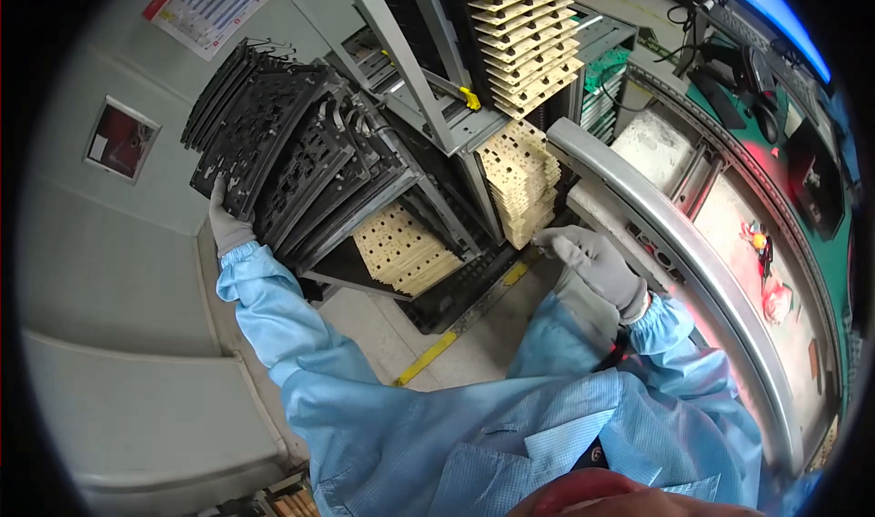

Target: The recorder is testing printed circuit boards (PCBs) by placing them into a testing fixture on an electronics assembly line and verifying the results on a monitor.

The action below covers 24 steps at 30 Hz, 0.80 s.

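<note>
**Black trays held at rack, upper left**

Grey cabinet wall fills frame's left; floor w/ yellow tape line at centre bottom. Metal rack upper centre holds tan perforated panels, more tan panels stacked below it. Left hand, grey glove, fingers curled shut on lower edge of fanned stack of black trays, upper left, leaning vs. the rack. Right hand, grey glove, centre right, fingers loosely bent, holding nothing, fingertips just beside the lower tan stack. Curved metal rail runs right of it. Blue coat sleeves at bottom.
</note>
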### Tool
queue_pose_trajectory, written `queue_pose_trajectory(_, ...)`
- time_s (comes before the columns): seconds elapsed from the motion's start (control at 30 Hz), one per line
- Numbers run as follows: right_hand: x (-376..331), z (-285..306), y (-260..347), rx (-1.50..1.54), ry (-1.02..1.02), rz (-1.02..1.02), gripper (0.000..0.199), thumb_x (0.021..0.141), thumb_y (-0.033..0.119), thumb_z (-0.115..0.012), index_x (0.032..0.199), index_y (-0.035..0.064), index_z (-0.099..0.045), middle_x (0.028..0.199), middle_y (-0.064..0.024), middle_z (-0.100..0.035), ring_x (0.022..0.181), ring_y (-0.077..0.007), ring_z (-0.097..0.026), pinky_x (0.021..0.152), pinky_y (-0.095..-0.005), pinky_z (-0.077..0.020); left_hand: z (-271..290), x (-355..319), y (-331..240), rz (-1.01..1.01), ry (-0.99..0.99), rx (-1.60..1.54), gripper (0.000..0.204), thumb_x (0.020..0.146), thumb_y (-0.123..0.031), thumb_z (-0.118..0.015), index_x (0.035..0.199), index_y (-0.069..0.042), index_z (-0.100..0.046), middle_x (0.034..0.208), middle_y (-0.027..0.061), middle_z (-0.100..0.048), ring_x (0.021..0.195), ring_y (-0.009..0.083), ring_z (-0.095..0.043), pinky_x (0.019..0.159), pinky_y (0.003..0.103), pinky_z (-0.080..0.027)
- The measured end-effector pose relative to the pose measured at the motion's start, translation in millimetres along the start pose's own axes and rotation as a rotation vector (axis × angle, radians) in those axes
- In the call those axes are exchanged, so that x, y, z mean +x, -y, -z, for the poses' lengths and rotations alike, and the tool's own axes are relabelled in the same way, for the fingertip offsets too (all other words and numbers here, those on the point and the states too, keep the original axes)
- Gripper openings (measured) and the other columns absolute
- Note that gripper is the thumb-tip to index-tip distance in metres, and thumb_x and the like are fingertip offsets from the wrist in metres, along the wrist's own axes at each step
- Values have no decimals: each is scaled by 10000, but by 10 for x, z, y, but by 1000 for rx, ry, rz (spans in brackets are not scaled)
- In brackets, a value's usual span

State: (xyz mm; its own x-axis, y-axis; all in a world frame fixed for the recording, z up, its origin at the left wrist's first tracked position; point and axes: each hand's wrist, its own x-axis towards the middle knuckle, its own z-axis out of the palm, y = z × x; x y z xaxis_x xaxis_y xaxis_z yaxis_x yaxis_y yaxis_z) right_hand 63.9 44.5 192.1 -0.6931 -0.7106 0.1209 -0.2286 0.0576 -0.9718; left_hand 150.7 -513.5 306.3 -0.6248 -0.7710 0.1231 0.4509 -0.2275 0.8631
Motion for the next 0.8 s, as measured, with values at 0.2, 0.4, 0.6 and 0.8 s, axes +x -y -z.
queue_pose_trajectory(0.2, 135, -83, -148, 115, -24, -84, 468, 970, 416, -495, 1162, 8, -619, 1044, -120, -653, 993, -187, -598, 889, -302, -458, -543, 101, -140, 98, 109, 138, 256, 921, -146, -556, 1060, 66, -593, 940, 181, -675, 780, 276, -688, 697, 348, -613)
queue_pose_trajectory(0.4, 221, -174, -257, 178, -14, -130, 460, 968, 407, -508, 1164, 7, -622, 1051, -95, -659, 983, -155, -592, 886, -283, -455, -727, 456, -413, 156, 70, 409, 295, 931, -150, -527, 1178, 0, -589, 1024, 170, -666, 821, 237, -685, 697, 328, -599)
queue_pose_trajectory(0.6, 257, -192, -230, 133, -57, -83, 477, 969, 412, -498, 1121, -22, -628, 1012, -82, -668, 954, -149, -602, 862, -287, -465, -580, 642, -945, 143, 240, 490, 347, 925, -114, -518, 1231, 49, -537, 1132, 200, -622, 972, 274, -651, 879, 382, -558)
queue_pose_trajectory(0.8, 239, -34, -513, 219, -121, -100, 503, 980, 417, -471, 1152, -35, -610, 1030, -85, -649, 969, -147, -590, 864, -270, -460, -1150, 158, -962, 96, 356, 596, 409, 937, -167, -532, 1301, 17, -498, 1242, 155, -583, 1089, 241, -605, 942, 331, -518)
